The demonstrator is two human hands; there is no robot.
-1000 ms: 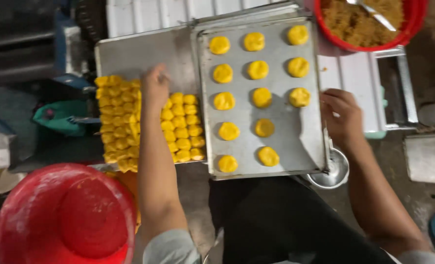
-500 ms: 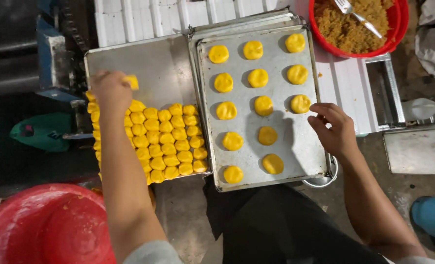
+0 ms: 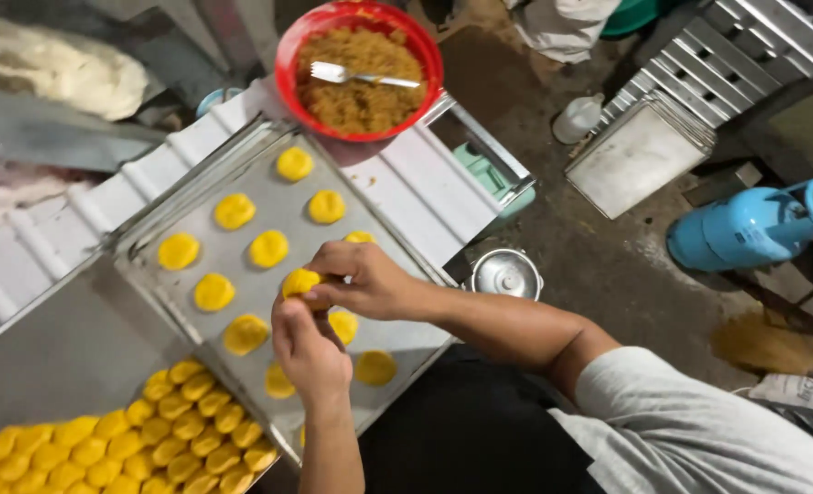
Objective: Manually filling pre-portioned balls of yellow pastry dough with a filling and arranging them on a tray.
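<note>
Yellow dough piece [image 3: 299,280] pinched between left hand [image 3: 310,348] and right hand [image 3: 365,282], both grips clenched on it, above baking tray [image 3: 278,209], bare tray metal just beside, flattened rounds [image 3: 234,211] around

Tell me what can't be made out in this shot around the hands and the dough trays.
Head view only:
- Dough piece: mostly covered by the right hand and left hand; its shape is unclear.
- Disc on the tray: partly hidden behind the hands.
- Pile of dough pieces: cut off by the bottom and left edges.
- Fork in the red bowl: its handle end is blurred.
</note>
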